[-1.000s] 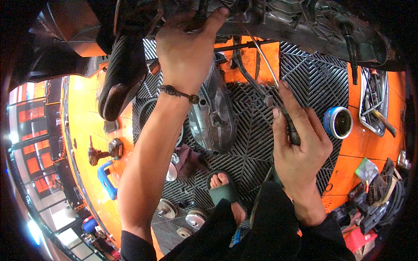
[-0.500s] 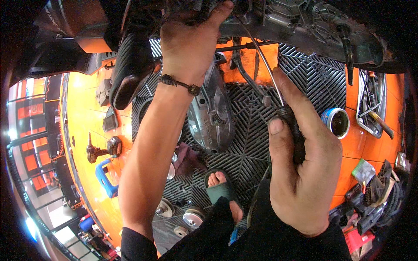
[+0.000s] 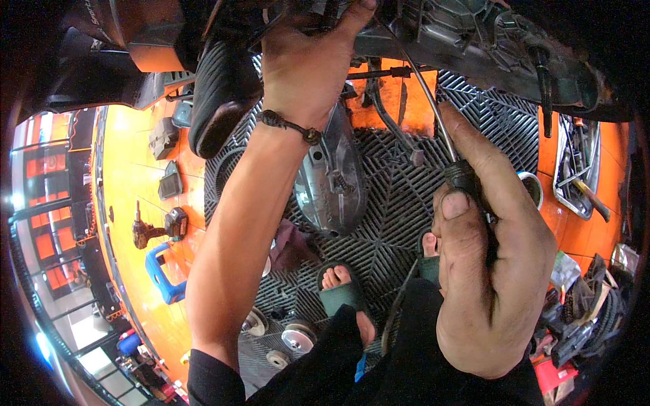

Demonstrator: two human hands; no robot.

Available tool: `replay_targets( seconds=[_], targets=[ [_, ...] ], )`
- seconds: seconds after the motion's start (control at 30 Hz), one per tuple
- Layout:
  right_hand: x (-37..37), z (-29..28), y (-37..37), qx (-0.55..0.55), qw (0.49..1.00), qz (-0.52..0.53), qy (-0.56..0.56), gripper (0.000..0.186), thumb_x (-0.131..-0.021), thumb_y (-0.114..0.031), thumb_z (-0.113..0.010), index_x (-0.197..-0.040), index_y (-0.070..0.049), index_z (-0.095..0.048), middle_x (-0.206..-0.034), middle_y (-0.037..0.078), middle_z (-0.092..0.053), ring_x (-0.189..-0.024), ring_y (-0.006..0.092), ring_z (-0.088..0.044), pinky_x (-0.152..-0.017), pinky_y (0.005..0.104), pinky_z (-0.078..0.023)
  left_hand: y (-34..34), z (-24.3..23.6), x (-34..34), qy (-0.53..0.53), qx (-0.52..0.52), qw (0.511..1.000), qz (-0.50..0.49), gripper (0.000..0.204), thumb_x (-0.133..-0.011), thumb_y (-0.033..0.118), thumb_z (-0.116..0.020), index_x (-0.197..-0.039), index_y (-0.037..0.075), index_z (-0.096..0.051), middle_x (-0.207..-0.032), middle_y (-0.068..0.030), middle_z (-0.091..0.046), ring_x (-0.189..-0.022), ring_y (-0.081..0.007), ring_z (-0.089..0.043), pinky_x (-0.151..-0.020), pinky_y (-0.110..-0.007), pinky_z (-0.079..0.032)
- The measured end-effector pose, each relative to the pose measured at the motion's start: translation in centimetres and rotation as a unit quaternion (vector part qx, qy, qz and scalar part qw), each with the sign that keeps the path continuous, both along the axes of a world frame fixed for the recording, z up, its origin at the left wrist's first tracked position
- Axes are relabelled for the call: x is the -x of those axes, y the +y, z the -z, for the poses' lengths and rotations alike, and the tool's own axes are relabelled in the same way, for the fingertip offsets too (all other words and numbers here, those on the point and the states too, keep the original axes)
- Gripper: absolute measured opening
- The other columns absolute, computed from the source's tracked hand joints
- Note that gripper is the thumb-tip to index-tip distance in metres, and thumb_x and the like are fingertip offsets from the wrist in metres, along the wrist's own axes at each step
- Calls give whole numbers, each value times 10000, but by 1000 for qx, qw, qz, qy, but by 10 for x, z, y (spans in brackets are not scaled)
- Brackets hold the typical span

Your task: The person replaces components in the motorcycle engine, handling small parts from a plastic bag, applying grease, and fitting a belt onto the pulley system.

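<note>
My right hand is closed around the dark handle of a screwdriver. Its long metal shaft slants up and left to the underside of a vehicle, where the tip is lost in shadow. The right index finger lies along the shaft's base. My left hand reaches up into the dark parts of the vehicle, thumb stretched out close to the shaft's upper end. Its other fingers curl out of sight, and what they grip is hidden. A black ribbed rubber part hangs just left of that hand.
Below lies a black ribbed mat with a long grey cover on it. A cordless drill and a blue frame-shaped piece lie on the orange floor at left. At right are a tool tray, a partly hidden tin and piled parts.
My right hand and the screwdriver have moved a little to the right, covering more of the tin. My left hand has shifted slightly right. The black rubber part also appears farther right.
</note>
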State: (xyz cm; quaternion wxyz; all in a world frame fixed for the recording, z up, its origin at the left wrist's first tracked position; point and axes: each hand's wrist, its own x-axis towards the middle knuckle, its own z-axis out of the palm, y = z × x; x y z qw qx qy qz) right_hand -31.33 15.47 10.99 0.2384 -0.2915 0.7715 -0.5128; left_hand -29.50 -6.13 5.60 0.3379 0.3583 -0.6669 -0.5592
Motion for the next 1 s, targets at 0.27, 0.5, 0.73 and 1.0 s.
replay_targets(
  seconds=[0.27, 0.5, 0.73, 1.0],
  targets=[
    [-7, -5, -9, -7, 998, 8, 63, 432, -1042, -179, -557, -1436, -2, -575, -886, 66, -670, -695, 82, -577, -639, 237, -496, 9, -33, 6, -148, -32, 987, -49, 297, -938, 275, -783, -1023, 5, -696, -878, -34, -700, -691, -92, -593, -614, -250, -489],
    [-11, 40, -8, 35, 992, -73, 99, 483, -989, 19, -517, -1470, 45, -481, -1243, 285, -659, -952, 285, -711, -827, 326, -555, -8, -6, 0, -7, 105, 994, -21, 419, -922, 298, -793, -1093, -62, -664, -1005, -125, -751, -879, -287, -698, -817, -387, -552],
    [-13, 115, -19, 52, 985, -58, 156, 579, -954, 52, -538, -1524, 11, -445, -1173, 243, -683, -888, 324, -712, -744, 352, -565, -12, 28, -8, -175, 378, 906, -81, 534, -874, 332, -813, -1129, -97, -622, -1086, -261, -717, -1028, -410, -692, -883, -453, -552],
    [27, 191, -28, 143, 952, -24, 271, 671, -900, 10, -657, -1532, -135, -488, -891, 136, -637, -646, 309, -639, -592, 416, -557, 0, 34, -1, -248, 393, 875, -136, 547, -885, 310, -789, -1166, -117, -591, -1101, -290, -698, -974, -443, -680, -874, -459, -557]
  ],
)
